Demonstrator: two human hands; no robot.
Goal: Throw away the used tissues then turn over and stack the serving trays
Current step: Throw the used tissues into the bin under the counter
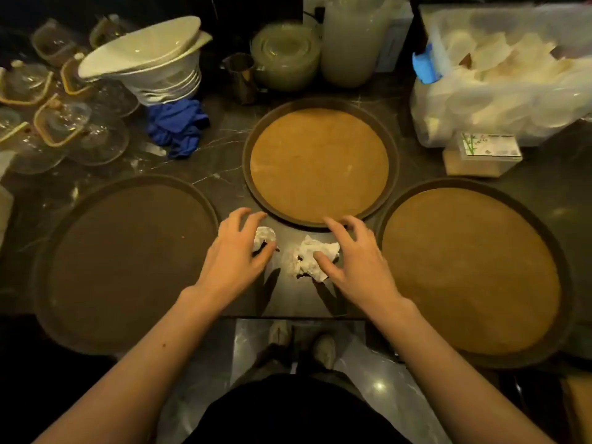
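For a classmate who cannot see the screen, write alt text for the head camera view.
A left hand and right hand reach for two crumpled tissues on a dark counter, between three round serving trays lying face up. Stacked bowls, glassware and a blue cloth sit behind.

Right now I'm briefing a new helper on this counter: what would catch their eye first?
Three big round brown serving trays ring the dark marble counter: left, centre back and right. Between them, the left hand and right hand reach onto two crumpled white tissues, a small one and a larger one. Behind, at left, a tilted stack of white bowls leans over a bunched blue cloth.
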